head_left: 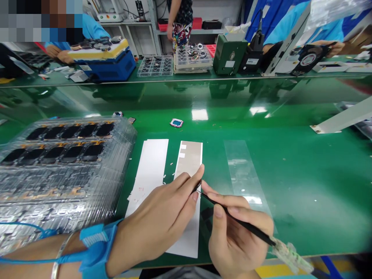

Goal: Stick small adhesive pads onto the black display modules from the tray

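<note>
My left hand [162,213], with a blue wrist strap [97,248], is closed in a pinch above the paper strips. Between its thumb and forefinger shows the edge of a small dark flat piece [196,186], mostly hidden by the fingers. My right hand [240,228] is closed around slim black tweezers [247,225] with tape wrapped on the rear part. Their thin tip meets the dark piece or lies right beside it. Underneath lies a strip with a beige-grey face and white tabs [190,159]. A plain white strip [151,162] is to its left.
A tall stack of clear trays [122,155] with black screens fills the left side. A clear film strip [247,170] lies right; a small watch-like part [176,123] sits farther back. A white metal bracket [343,116] stands at right. Co-workers sit across the bench.
</note>
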Available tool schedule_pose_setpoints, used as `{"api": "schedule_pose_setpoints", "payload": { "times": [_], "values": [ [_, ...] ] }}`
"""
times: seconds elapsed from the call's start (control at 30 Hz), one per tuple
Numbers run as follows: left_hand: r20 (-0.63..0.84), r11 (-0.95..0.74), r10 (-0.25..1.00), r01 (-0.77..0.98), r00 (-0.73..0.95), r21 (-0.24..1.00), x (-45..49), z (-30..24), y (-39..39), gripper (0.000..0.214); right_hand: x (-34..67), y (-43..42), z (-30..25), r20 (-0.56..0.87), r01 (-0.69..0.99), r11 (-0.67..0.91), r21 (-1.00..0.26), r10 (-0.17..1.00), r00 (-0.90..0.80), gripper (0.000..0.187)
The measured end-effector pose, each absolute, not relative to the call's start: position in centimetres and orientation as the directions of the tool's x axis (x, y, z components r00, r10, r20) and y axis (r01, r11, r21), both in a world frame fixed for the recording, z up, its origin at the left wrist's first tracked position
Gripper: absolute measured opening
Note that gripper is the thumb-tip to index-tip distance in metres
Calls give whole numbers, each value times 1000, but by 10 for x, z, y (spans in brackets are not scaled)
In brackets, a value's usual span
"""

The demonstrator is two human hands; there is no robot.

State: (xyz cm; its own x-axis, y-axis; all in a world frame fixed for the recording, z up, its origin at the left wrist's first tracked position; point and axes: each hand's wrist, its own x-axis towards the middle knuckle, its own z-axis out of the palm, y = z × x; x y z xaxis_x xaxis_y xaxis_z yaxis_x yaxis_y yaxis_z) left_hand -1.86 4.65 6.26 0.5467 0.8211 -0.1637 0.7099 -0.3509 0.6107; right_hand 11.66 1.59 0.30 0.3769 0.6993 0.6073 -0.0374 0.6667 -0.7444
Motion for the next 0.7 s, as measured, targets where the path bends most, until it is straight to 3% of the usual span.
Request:
{"api": "schedule_pose_setpoints", "payload": {
  "times": [0.7],
  "values": [
    [-189, -347, 815, 722, 549, 598, -20, 62, 44, 53, 117, 17, 5, 599, -36, 661, -750, 702, 385, 33]
  ]
}}
